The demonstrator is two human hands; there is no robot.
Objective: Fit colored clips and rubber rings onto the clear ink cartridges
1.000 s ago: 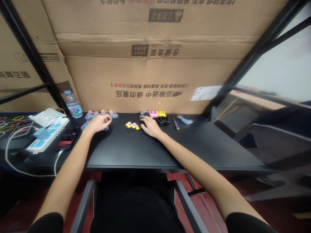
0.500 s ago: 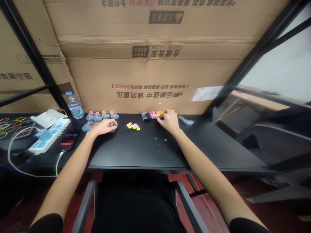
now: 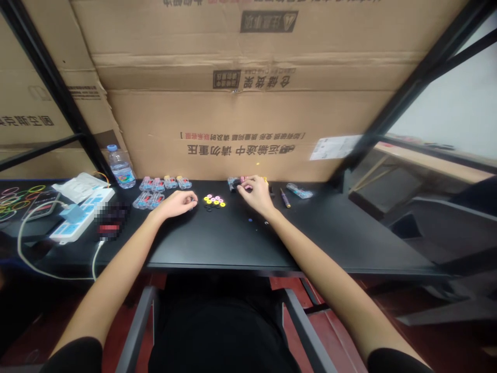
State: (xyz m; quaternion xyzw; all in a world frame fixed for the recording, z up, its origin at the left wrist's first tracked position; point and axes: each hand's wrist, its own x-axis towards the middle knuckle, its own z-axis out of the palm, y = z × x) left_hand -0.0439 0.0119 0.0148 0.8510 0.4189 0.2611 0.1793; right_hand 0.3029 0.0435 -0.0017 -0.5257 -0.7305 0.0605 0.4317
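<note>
My left hand (image 3: 179,203) rests on the black table, its fingers curled together; anything inside them is too small to make out. To its right lies a small group of pink, yellow and black rings (image 3: 215,201). My right hand (image 3: 254,192) reaches over the pink pieces (image 3: 247,181) near the cardboard, partly covering them and the black pieces; whether its fingers hold anything is hidden. Several clear plastic-wrapped pieces (image 3: 149,200) stand in rows behind my left hand. A small pen-like tool (image 3: 285,198) lies right of my right hand, beside a clear packet (image 3: 299,190).
A water bottle (image 3: 122,168), a white power strip (image 3: 83,215) and a phone (image 3: 111,220) with a white cable are on the left. Cardboard (image 3: 217,114) rises behind the table (image 3: 217,248). Tiny blue and white bits (image 3: 266,223) lie near my right forearm.
My right hand has moved left, from the yellow pieces to over the pink and black ones, uncovering the pen-like tool. My left hand has shifted slightly right, towards the rings.
</note>
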